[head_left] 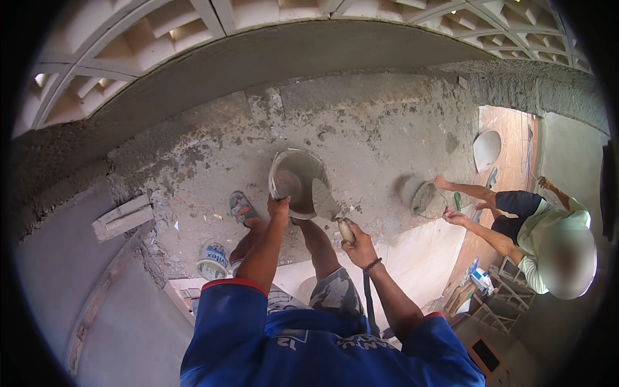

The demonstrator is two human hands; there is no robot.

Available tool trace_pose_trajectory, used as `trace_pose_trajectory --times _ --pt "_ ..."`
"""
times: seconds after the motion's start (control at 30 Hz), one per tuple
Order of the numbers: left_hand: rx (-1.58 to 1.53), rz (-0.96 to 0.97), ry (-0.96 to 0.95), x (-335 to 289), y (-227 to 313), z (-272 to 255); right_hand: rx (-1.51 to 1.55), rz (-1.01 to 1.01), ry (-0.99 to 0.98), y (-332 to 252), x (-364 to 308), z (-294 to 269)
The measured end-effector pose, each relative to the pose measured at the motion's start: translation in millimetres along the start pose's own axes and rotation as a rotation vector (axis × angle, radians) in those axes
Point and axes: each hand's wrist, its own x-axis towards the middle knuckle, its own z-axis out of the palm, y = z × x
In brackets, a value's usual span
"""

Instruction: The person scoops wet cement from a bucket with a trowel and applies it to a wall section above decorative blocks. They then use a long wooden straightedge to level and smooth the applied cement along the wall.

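Note:
My left hand (278, 208) is closed on the near-left rim of a mortar-stained bucket (298, 158). Grey mortar (290, 185) shows inside it. A trowel (324, 198) has its handle in my closed right hand (360, 249). Its mortar-coated blade lies across the bucket's right rim, pointing in over the opening. Whether the bucket rests on the floor or is tilted off it, I cannot tell.
At the right, a co-worker (541, 226) holds another bucket (425, 198) with both hands. A green-handled tool (457, 201) is near them. A small tub (213, 260) and concrete pieces (122, 218) lie left on the rough floor. Pierced blocks (174, 26) top the low wall ahead.

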Motion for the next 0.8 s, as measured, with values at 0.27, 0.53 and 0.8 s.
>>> trace_pose_trajectory --times 0.27,0.53,0.8 --pt "0.096 0.155 -0.25 87 -53 178 0.166 0.341 0.206 101 -46 21" --pt "-0.115 0.136 -0.285 118 -87 219 0.543 0.633 0.256 147 -39 -14" --pt "0.771 0.309 -0.446 130 -82 -36 0.785 0.767 0.31 201 -25 -87"
